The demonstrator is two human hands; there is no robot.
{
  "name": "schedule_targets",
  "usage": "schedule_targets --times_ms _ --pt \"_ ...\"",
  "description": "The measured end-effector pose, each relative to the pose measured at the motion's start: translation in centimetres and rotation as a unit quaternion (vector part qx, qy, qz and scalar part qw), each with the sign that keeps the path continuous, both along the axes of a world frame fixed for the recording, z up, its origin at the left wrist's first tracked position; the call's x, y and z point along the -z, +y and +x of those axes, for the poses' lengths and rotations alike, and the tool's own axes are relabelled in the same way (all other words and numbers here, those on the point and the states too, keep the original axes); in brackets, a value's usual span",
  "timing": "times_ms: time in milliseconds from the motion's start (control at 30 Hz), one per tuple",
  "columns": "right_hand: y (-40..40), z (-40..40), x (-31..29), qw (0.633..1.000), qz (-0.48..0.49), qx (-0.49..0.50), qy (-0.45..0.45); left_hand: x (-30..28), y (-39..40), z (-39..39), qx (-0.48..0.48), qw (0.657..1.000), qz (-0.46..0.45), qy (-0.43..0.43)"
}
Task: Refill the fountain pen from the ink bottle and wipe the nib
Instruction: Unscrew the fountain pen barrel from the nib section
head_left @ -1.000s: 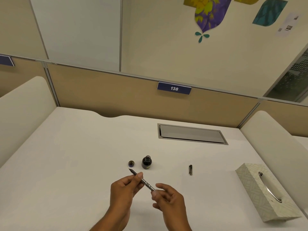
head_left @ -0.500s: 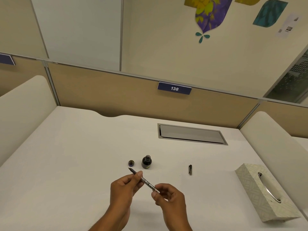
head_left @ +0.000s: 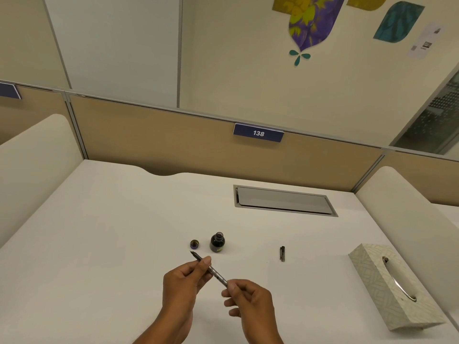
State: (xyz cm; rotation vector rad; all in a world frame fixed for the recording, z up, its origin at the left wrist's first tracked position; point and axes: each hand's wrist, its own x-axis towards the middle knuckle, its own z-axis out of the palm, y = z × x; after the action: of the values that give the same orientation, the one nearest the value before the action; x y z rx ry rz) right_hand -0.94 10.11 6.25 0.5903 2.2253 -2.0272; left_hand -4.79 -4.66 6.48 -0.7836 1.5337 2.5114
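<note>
Pinching fountain pen (head_left: 210, 268) between both hands: left hand (head_left: 182, 285) fingers mid-barrel, right hand (head_left: 249, 300) fingers rear end.

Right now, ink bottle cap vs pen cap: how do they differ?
The ink bottle cap is small and round, lying just left of the open ink bottle; the pen cap is long and slim, lying well to the bottle's right. The ink bottle cap shows a purplish inside; the pen cap looks dark metallic. Both lie loose on the desk, untouched.

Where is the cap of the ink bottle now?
In the head view, the bottle cap lies on the desk just left of the open ink bottle, beyond the pen's nib.
</note>
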Motion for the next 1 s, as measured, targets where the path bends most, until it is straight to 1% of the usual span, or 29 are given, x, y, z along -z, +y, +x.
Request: schedule_targets --times_ms 100,233,400,533,700,833,1000 --pt "0.09 -0.03 0.3 0.999 0.017 0.022 0.016 -0.03 0.04 0.0 0.0 1.0 -0.001 0.002" --pt "-0.11 -0.08 -0.09 1.0 -0.02 0.015 -0.015 0.05 0.0 -0.1 0.001 1.0 -0.005 0.001" --pt "0.1 0.05 0.25 1.0 0.002 0.021 0.008 0.16 -0.02 -0.1 -0.002 1.0 0.0 0.002" --pt "-0.07 -0.07 0.03 1.0 -0.019 0.012 -0.015 0.23 -0.08 -0.14 -0.003 1.0 -0.002 0.001" --pt "0.06 0.14 0.5 0.999 0.026 0.026 0.01 0.14 0.03 -0.15 -0.006 1.0 -0.007 -0.008" --pt "-0.09 0.04 0.26 1.0 -0.002 0.023 -0.007 0.19 0.03 -0.16 -0.006 1.0 -0.008 -0.01" --pt "0.13 0.03 0.73 1.0 0.01 0.027 -0.001 0.35 -0.02 -0.18 -0.004 1.0 -0.004 -0.005"
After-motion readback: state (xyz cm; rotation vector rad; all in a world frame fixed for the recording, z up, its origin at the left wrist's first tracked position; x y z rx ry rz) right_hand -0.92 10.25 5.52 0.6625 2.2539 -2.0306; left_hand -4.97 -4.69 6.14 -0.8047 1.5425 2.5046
